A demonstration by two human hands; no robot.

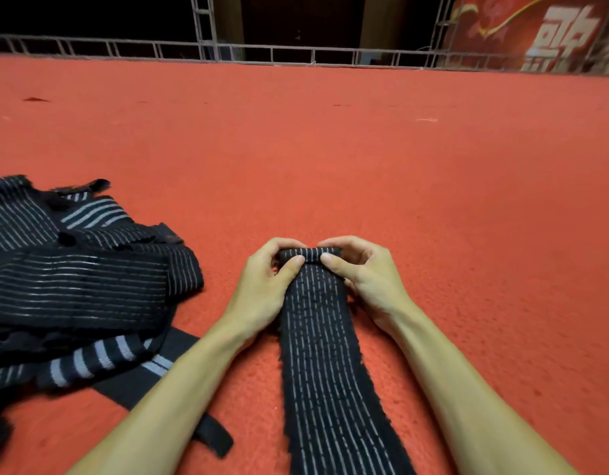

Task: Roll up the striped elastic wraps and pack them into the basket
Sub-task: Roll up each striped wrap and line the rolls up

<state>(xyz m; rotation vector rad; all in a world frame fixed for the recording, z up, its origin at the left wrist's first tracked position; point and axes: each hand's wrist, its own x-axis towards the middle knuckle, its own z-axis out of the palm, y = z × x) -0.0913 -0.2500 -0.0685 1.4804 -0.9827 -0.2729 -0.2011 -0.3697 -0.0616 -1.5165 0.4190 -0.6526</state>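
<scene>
Where red carpet floor point(330, 149) spreads wide, tangled pile of wraps point(73, 275) lies at left, apart from hands; several there, exact count unclear. One striped wrap point(327, 354) lies flat at centre between forearms, long axis running from body straight away. Left hand point(265, 282) and right hand point(361, 269) equally near, one each side of far end. One small roll point(306, 253) there; fingers point(279, 245) of both curl round it, thumbs pressing on top. Rolling likely comes toward body. Basket not in view.

A red carpet point(330, 149) covers the floor and runs back to a low metal truss rail point(131, 49) along its far edge. An upright truss point(204, 25) rises from the rail. Behind lies darkness; at far right hangs a red banner point(502, 25) with large white characters.
</scene>
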